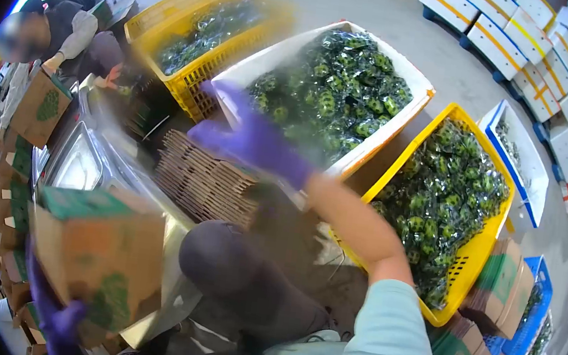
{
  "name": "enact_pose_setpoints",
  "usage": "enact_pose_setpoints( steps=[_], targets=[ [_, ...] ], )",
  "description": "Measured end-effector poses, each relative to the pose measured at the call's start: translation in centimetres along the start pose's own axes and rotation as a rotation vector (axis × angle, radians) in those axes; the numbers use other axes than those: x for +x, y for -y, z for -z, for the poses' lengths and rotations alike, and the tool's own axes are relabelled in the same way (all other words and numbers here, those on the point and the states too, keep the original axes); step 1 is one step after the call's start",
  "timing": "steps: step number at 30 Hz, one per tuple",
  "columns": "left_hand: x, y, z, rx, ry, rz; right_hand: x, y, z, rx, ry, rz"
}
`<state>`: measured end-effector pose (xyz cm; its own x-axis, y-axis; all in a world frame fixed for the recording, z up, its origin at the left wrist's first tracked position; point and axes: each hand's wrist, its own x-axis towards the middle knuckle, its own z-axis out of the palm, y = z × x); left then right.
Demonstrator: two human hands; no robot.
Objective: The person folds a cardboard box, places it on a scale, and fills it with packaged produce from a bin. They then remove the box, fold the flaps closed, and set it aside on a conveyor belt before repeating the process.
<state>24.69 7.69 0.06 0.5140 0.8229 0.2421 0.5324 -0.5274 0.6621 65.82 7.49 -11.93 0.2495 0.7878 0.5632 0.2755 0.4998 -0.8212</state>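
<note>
My left purple-gloved hand [64,321] clasps the brown-and-green cardboard box [98,247] low down, well left of my farther right purple-gloved hand [250,138], fingers spread near the white foam crate [270,57] of plastic-wrapped green produce [341,85].

Can't see the right hand [250,138] or held carton [101,247] sharply.
Can't make out the print on the carton or all fingers of the left hand [61,320]; can't read the shirt [385,339] lettering, cut off at the bottom edge.
</note>
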Motion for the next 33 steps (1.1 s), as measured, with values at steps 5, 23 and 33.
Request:
enact_pose_setpoints(
  steps=[5, 23, 33],
  targets=[
    [3.7, 16.2, 6.3, 0.217, -0.352, 0.086, -1.1, -18.8, 16.5, -0.705, -0.194, -0.567],
    [25.4, 9.1, -24.7, -1.355, -0.059, 0.250, 2.3, -32.4, 17.0, -1.550, 0.058, -0.949],
    [21.9, 9.9, -22.4, -1.434, -0.164, 0.278, 1.1, -29.2, 18.8, -1.279, 0.178, -0.950]
  ],
)
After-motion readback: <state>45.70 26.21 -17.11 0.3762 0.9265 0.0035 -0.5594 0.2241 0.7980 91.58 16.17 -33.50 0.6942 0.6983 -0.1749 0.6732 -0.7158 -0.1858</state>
